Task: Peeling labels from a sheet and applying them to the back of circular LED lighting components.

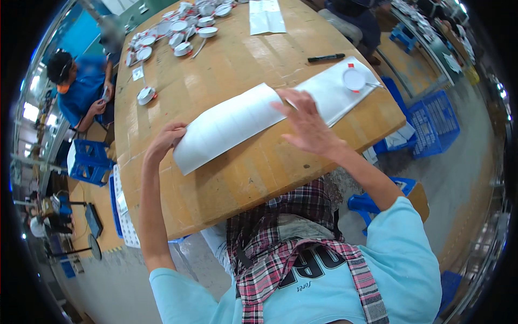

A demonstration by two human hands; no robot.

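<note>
A white sheet (229, 127), which looks like paper or thin foam, lies bowed upward across the near part of the table. At its left end my left hand (168, 136) is closed on the edge, with the fingertips partly hidden behind it. My right hand (308, 120) is over the right end, palm down, its thumb and fingers apart. Its fingertips are at or just above the sheet's edge; contact is hard to tell. Under and beyond that hand lies a flat stack of white sheets (332, 89). On the stack rests a round white disc-shaped part (354, 80) with red tabs.
A black marker (326, 58) lies beyond the stack. Many round white parts (178, 32) are heaped at the far left, with a single one (146, 95) nearer. Another white sheet (266, 17) lies far back. A co-worker (83, 89) sits left; blue crates (434, 123) stand right.
</note>
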